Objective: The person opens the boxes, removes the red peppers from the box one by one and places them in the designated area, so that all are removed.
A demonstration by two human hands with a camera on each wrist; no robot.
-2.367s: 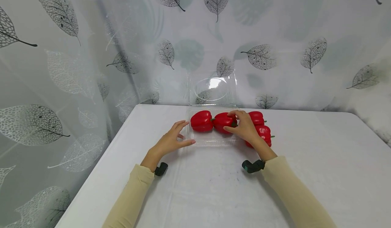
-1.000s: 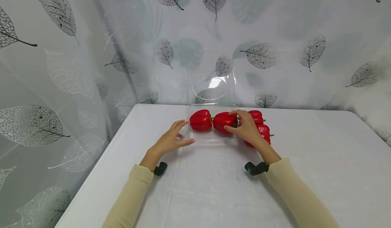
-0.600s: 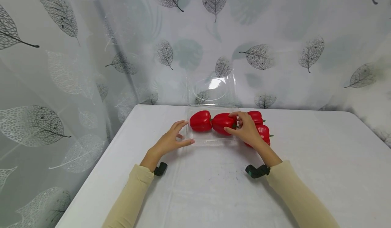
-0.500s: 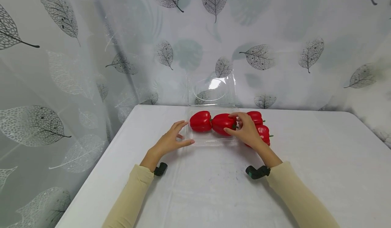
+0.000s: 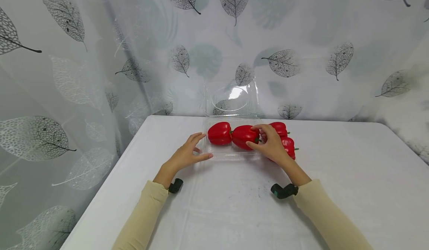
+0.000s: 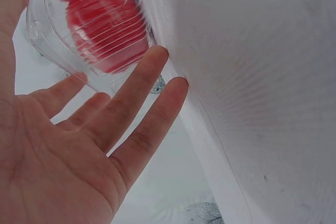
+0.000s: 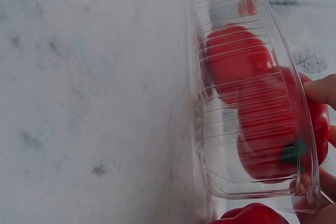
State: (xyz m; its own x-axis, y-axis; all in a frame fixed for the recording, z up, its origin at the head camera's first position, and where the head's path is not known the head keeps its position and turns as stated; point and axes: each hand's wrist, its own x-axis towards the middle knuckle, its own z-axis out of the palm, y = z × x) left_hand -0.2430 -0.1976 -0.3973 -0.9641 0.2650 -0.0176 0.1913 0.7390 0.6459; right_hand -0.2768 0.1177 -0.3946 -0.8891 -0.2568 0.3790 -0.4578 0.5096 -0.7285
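A clear plastic clamshell box [image 5: 231,157] stands with its lid raised at the table's back edge. Inside lie two red bell peppers side by side: the left one [image 5: 219,133] and the right one [image 5: 244,137], whose green stem points right. My right hand [image 5: 270,144] holds the right pepper at its stem end, thumb in front and fingers behind. In the right wrist view that pepper [image 7: 268,135] shows through the ribbed box wall. My left hand [image 5: 184,156] has its fingers spread at the box's left side, by the box wall [image 6: 50,45] in the left wrist view.
More red bell peppers, the back one [image 5: 279,128] and the front one [image 5: 289,146], sit right of the box, partly behind my right hand. A leaf-patterned curtain [image 5: 301,26] hangs behind the white table [image 5: 228,212] and along its left.
The right pepper has settled slightly left and toward me, still in my right hand. My right wrist has shifted a little right and nearer. My left hand stays in place.
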